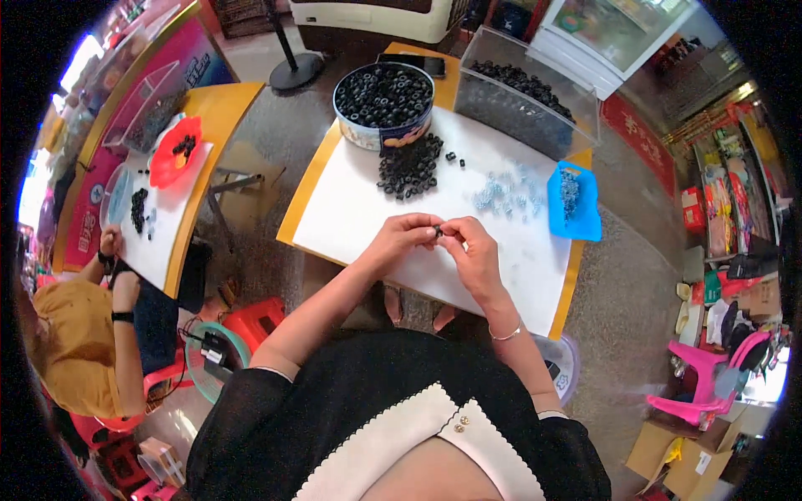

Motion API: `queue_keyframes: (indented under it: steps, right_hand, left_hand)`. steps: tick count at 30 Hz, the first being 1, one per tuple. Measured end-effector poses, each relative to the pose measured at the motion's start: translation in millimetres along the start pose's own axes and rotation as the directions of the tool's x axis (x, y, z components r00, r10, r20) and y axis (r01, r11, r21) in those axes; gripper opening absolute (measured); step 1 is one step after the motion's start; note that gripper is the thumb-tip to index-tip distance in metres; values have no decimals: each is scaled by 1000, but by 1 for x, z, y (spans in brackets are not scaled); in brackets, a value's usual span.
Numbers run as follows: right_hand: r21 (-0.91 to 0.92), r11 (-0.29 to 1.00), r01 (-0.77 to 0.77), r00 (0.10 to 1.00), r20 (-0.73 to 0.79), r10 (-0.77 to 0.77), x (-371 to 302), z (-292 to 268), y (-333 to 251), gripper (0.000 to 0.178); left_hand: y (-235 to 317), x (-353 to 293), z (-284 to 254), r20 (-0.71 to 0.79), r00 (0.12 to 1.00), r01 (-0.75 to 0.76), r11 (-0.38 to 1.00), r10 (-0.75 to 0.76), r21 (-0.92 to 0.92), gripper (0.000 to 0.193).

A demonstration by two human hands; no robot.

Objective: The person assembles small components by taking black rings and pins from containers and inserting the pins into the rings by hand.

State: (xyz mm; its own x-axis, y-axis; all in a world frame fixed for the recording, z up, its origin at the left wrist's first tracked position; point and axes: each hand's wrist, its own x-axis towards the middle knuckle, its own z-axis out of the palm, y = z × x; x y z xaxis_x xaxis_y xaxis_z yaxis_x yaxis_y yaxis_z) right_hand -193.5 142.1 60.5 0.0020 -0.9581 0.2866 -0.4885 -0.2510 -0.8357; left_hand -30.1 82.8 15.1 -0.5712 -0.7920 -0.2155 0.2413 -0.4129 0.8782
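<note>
Above the near part of the white-topped table (334, 209), my left hand (403, 238) and my right hand (474, 255) meet, fingertips pinched together. Between them is a small dark piece (438, 232), like the black ring-shaped pieces on the table; my fingers partly cover it. Beyond my hands lies a loose heap of black ring-shaped pieces (409, 169), against a round tin (359, 134) full of the same kind. To the right, small pale blue, clear-looking pieces (508, 196) are scattered. More of these sit in a bright blue tray (589, 213) at the right edge.
A clear plastic bin (535, 117) of black pieces and a dark phone (422, 63) stand at the far side. At left, another person (79, 342) sits at a second table (225, 104) with a red dish (174, 159). A pink chair (702, 380) stands at right.
</note>
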Motion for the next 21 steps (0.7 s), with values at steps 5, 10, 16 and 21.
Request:
queue_keyframes:
  steps: [5, 10, 16, 21]
  right_hand:
    - [-32, 991, 131, 974, 192, -123, 6, -6, 2, 34]
    - [-58, 985, 163, 966, 214, -147, 4, 4, -2, 32]
    - [-106, 953, 282, 958, 85, -274, 2, 18, 6, 29]
    - [-121, 947, 298, 954, 68, -292, 2, 19, 3, 29]
  left_hand:
    - [7, 2, -7, 168, 986, 25, 994, -7, -105, 53]
    - [4, 5, -12, 191, 981, 54, 989, -27, -140, 62]
    - [-1, 5, -13, 166, 986, 58, 977, -24, -205, 64]
    - [-4, 6, -17, 225, 974, 46, 965, 14, -259, 69]
